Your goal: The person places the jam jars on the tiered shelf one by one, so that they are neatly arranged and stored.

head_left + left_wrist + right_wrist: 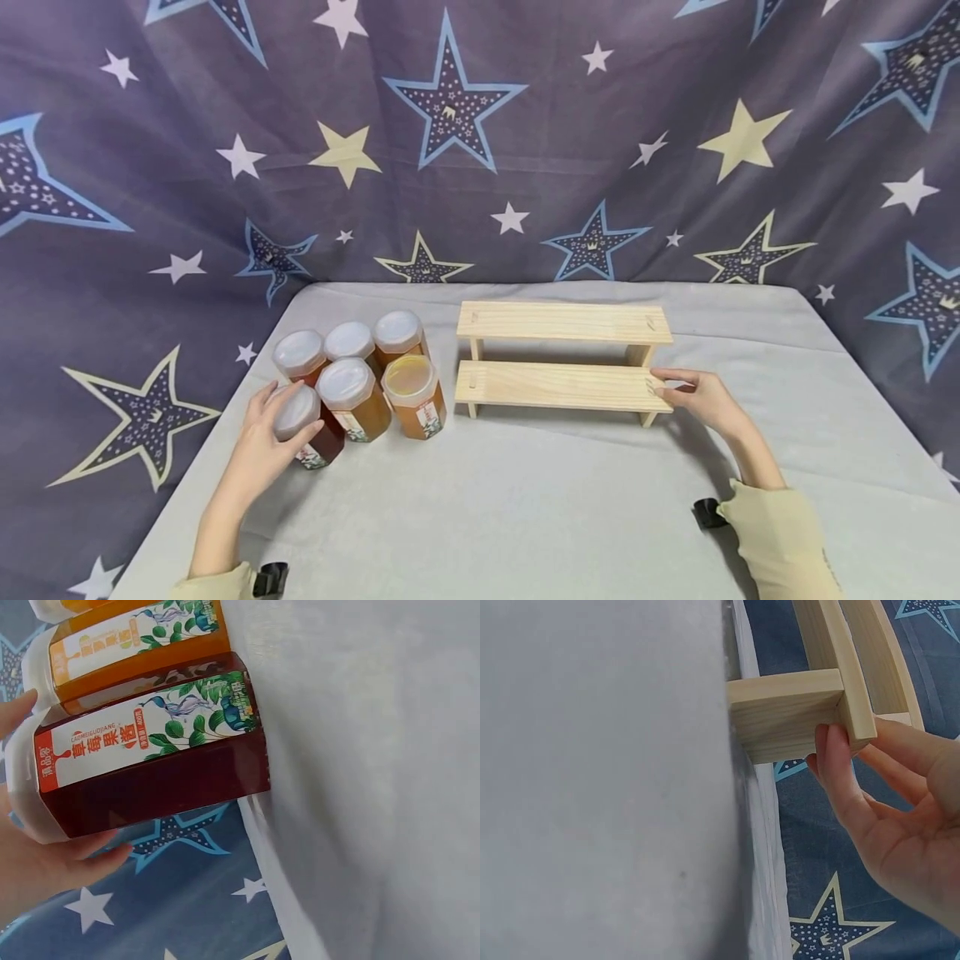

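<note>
My left hand [258, 442] holds the white lid of a dark red jam jar [327, 440], its thumb on one side and fingers on the other. In the left wrist view the strawberry jam jar [165, 772] shows a white label with leaves and red print. It stands upright on the table, nearest me in a group of jars. On the right, my right hand [708, 404] pinches the right end of the lower board of a two-tier wooden shelf [558, 385]. The right wrist view shows the thumb and fingers at the board's corner [859, 720].
Several other lidded jars stand close together beside the held one, including an amber jar [363, 412] and one with a yellowish lid [411, 377]. A pale cloth covers the table [510, 517]. Behind it hangs a dark star-patterned curtain [540, 183].
</note>
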`<action>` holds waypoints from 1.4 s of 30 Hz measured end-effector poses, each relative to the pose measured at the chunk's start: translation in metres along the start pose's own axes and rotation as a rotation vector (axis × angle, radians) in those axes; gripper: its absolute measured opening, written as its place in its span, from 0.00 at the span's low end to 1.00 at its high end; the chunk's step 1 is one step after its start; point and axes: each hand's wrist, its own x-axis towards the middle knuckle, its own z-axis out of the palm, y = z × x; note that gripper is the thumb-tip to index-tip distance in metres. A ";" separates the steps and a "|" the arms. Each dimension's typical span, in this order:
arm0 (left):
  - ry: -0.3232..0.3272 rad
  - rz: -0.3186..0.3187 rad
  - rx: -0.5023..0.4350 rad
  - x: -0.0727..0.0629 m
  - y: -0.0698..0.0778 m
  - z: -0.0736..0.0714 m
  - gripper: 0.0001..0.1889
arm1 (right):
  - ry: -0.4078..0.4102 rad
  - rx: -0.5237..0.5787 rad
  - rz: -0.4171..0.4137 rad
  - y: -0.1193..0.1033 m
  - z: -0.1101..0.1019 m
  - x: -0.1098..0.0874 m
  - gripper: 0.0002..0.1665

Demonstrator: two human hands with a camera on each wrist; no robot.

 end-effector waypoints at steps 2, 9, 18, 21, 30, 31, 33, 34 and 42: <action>0.015 0.002 -0.006 -0.001 -0.002 0.001 0.31 | -0.004 0.011 0.008 0.001 0.000 0.001 0.25; 0.067 -0.013 -0.029 -0.003 -0.002 0.004 0.31 | -0.007 0.041 0.028 0.002 -0.001 0.000 0.26; 0.173 -0.092 0.003 -0.002 -0.002 0.005 0.30 | 0.006 0.077 0.015 0.004 0.000 0.000 0.26; 0.197 -0.134 0.001 -0.002 -0.002 0.005 0.30 | 0.010 0.068 0.021 0.004 0.001 0.000 0.26; 0.281 -0.149 0.028 -0.001 0.008 -0.002 0.27 | 0.011 0.055 0.021 0.005 0.000 0.000 0.26; 0.290 -0.145 0.036 0.000 0.009 -0.004 0.27 | 0.011 0.056 0.021 0.005 0.000 0.000 0.26; 0.300 -0.140 0.054 0.002 0.012 -0.008 0.27 | 0.012 0.055 0.022 0.005 0.000 0.001 0.26; 0.300 -0.141 0.060 0.002 0.013 -0.010 0.27 | 0.013 0.054 0.024 0.005 0.000 0.001 0.26; 0.340 -0.124 0.075 0.010 0.025 -0.026 0.27 | 0.011 0.057 0.030 0.004 0.000 0.000 0.26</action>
